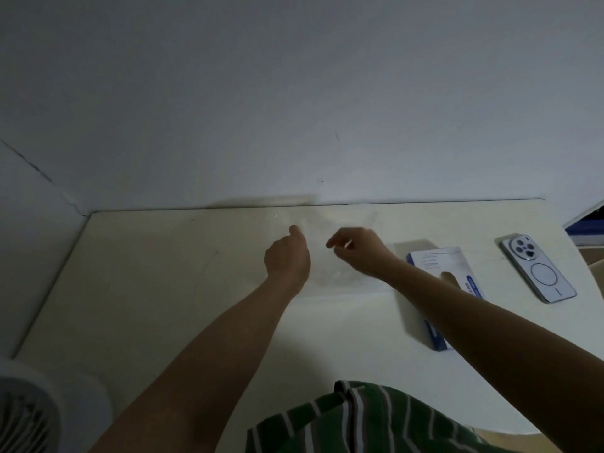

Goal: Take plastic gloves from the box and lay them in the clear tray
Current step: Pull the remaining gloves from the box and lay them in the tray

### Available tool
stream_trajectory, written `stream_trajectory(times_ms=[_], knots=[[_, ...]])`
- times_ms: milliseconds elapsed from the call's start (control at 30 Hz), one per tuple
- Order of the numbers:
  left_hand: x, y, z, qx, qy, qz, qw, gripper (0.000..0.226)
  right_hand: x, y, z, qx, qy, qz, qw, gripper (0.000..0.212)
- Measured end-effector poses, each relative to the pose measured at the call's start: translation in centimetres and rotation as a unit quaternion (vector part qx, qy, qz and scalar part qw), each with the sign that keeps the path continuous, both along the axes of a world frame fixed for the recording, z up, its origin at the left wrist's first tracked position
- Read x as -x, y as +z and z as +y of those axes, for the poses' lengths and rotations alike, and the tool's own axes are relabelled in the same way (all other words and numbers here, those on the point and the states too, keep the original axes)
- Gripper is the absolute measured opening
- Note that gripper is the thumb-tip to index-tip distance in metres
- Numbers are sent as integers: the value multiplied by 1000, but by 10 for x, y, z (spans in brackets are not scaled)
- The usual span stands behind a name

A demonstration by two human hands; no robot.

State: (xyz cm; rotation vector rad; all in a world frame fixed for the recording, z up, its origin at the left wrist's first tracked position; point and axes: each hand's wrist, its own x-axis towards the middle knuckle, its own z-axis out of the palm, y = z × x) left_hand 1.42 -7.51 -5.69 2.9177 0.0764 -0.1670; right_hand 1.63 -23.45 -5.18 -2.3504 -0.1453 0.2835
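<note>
A bare white wall (294, 93) stood behind a pale table (147, 273) set against it, meeting a side wall (26, 207) at the left corner, in dim, greyish light.

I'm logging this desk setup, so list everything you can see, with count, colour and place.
table: one, white, against the wall
clear tray: one, transparent, far middle, under the hands
plastic glove: one, clear, faint, between the hands
glove box: one, white and blue, right of the tray
phone: one, silver-white, back up, far right
fan: one, white, lower left corner
striped shirt: one, green with pale stripes, bottom edge
left hand: one, over the tray, fingers hidden
right hand: one, over the tray, pinching the glove
</note>
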Motion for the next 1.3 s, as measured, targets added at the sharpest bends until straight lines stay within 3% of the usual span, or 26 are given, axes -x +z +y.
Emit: stream_trajectory(times_ms=[100, 233, 367, 500, 633, 867, 933, 967, 1033, 1100, 1167, 1300], knots=[[1, -1, -1, -1, -14, -29, 999, 29, -1, -23, 4, 81, 27, 99, 991, 35], [-2, -6, -4, 7, -119, -139, 983, 28, -3, -28, 14, 90, 49, 163, 981, 55], [-10, -8, -14, 129, -89, 24, 987, 18, -13, -31, 17, 55, 47, 192, 979, 62], [-19, -36, -10, 102, -29, 260, 960, 70, -17, -40, 8, 30, -2, 242, 970, 66], [-21, -52, -5, 124, 7, 292, 948, 88, -20, -50, -6, 121, -11, 271, 955, 81], [-24, -60, -5, 111, 34, 356, 927, 96, -20, -52, -5, 89, 20, 320, 943, 99], [-23, -54, -7, 94, 20, 310, 946, 81, -19, -42, -6, 59, 26, 317, 946, 94], [-22, -50, -9, 69, 5, 246, 967, 66, -19, -36, -7, 53, 36, 291, 955, 87], [-19, -36, -19, 58, 7, 88, 994, 38, -19, -20, -11, 57, 36, 181, 981, 61], [-20, -16, -33, 103, 10, -5, 995, 24, -22, -3, -18, 16, -9, 67, 998, 34], [-21, 4, -55, 136, -27, -39, 990, 19, -24, 12, -33, -30, -70, -5, 997, 22], [-18, 29, -114, 220, -90, -26, 971, 16, -15, 22, -91, 15, -138, -39, 990, 21]])
